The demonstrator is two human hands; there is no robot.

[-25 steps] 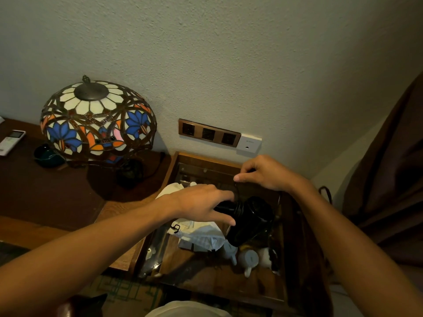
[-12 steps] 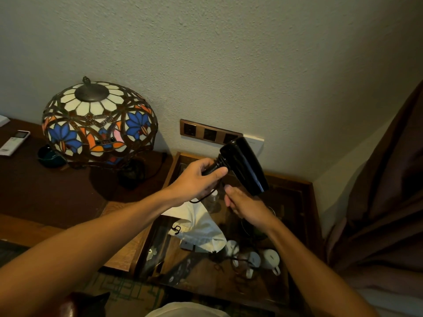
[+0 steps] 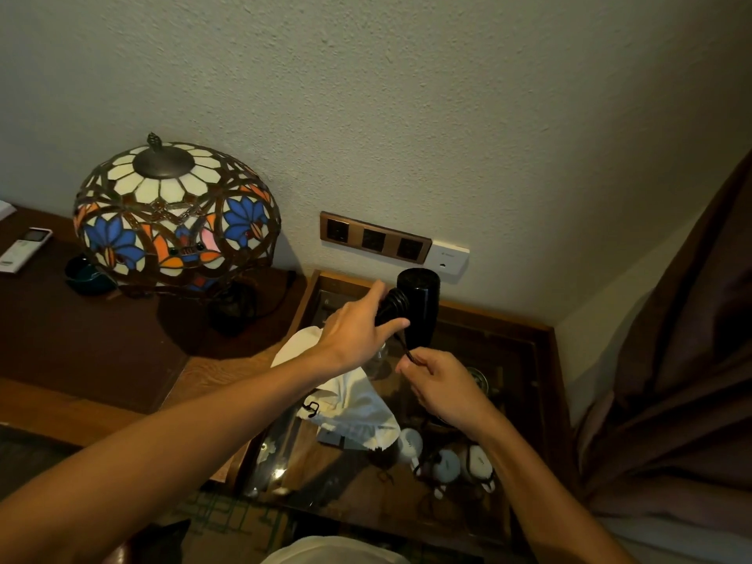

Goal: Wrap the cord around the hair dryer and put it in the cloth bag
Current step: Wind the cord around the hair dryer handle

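My left hand (image 3: 358,331) grips the handle of the black hair dryer (image 3: 419,307), holding it up above the glass-topped table (image 3: 525,352), barrel pointing toward the wall. Several turns of black cord sit around the handle by my fingers. My right hand (image 3: 443,384) pinches the black cord (image 3: 407,352) just below the dryer. The white cloth bag (image 3: 354,409) lies crumpled on the glass under my left wrist, its black drawstring toggle at the left edge.
A stained-glass lamp (image 3: 175,213) stands on the wooden desk (image 3: 81,331) at left, with a white remote (image 3: 24,248) and a dark dish (image 3: 87,274). A socket strip (image 3: 374,238) is on the wall. White cups (image 3: 447,462) show under the glass. A brown curtain (image 3: 671,380) hangs at right.
My left hand lifted the dryer off the table, then turned it so the barrel points toward the wall. My right hand moved down from the far side and now pinches the cord below it.
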